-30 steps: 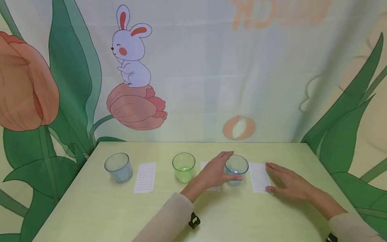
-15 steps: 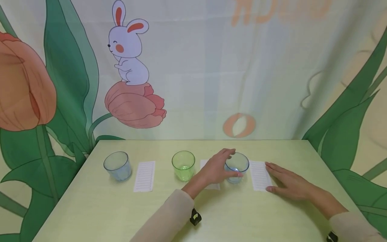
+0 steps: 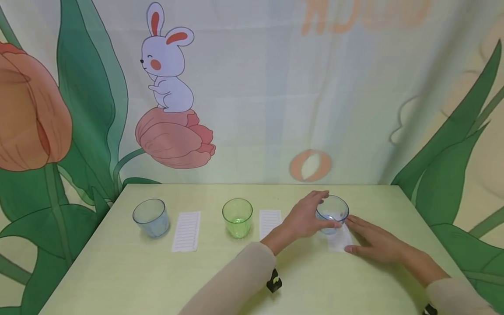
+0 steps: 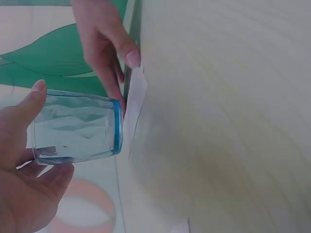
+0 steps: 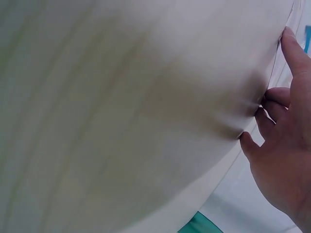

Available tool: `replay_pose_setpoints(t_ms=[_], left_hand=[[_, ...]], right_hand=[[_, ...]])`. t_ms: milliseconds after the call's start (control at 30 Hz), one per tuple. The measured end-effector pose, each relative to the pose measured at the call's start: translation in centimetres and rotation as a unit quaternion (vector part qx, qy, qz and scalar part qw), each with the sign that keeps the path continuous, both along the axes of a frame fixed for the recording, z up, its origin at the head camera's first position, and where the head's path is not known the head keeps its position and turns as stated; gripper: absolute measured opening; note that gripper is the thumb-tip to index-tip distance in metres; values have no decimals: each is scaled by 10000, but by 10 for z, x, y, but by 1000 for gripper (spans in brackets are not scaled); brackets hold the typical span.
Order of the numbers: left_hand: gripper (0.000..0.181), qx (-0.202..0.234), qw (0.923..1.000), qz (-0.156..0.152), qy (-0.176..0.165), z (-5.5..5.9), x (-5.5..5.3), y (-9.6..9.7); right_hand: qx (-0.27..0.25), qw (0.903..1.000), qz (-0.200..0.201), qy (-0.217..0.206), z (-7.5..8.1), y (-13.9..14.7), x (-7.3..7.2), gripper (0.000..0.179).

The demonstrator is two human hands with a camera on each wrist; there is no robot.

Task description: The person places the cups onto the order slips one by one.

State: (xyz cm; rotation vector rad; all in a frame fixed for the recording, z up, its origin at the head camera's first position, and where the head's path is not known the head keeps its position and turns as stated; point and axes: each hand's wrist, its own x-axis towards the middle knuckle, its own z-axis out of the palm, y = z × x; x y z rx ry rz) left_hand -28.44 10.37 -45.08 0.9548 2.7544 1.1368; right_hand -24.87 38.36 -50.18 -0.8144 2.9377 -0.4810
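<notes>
Gripping a clear bluish glass [image 3: 333,213] between thumb and fingers, the left hand [image 3: 306,218] holds it upright, in the head view, over the far part of a white paper sheet [image 3: 339,243]; its grip is clamped on that glass. Just right of the glass, the right hand [image 3: 376,241] lies at the sheet's right edge, its grip apart, thumb away from the extended fingers. Left of the glass, along the desk [image 3: 149,280], come a lined card [image 3: 270,221], a green tumbler [image 3: 237,219], another lined strip [image 3: 186,232] and, farthest off, a pale blue cup [image 3: 152,218]. Behind the glass hangs a printed backdrop [image 3: 252,87], with a white rabbit [image 3: 167,70] well to its left. From the left wrist, thumb and fingers show on opposite sides of the glass, whose thick blue base is close to the sheet; whether they touch, I cannot tell. Beyond the glass, the right thumb meets a corner of the paper. From the right wrist, the right hand's digits are spread along a pale surface, and what each fingertip touches is unclear.
</notes>
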Motion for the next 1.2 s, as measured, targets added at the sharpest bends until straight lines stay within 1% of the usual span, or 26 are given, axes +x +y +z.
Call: replay_pose_setpoints(t_ms=[133, 233, 433, 533, 667, 833, 1000, 1067, 1200], left_hand=[[92, -272, 9994, -76, 177, -8, 3, 19], [92, -361, 9990, -57, 270, -11, 5, 27], [92, -389, 9986, 145, 328, -13, 9, 32], [92, -434, 9983, 174, 359, -15, 10, 34], [93, -459, 9982, 200, 330, -18, 9, 37], [93, -422, 9986, 175, 260, -21, 7, 40], [95, -338, 9988, 293, 193, -22, 2, 43], [100, -241, 9989, 393, 32, -21, 2, 44], [111, -98, 9980, 511, -356, -28, 6, 41]], right_hand=[[-188, 9998, 14, 23, -4, 2, 4, 88], [-266, 9996, 11, 97, -6, 1, 6, 88], [-306, 9982, 243, 455, -6, -3, 6, 81], [-297, 9981, 213, 487, -6, -3, 7, 80], [-283, 9989, 150, 343, -7, -3, 6, 83], [-274, 9995, 54, 170, -7, -1, 6, 84], [-330, 9990, 151, 251, -5, 1, 2, 84], [-327, 9991, 137, 230, -2, 1, 1, 85], [-305, 9994, 8, 129, -1, 2, 0, 91]])
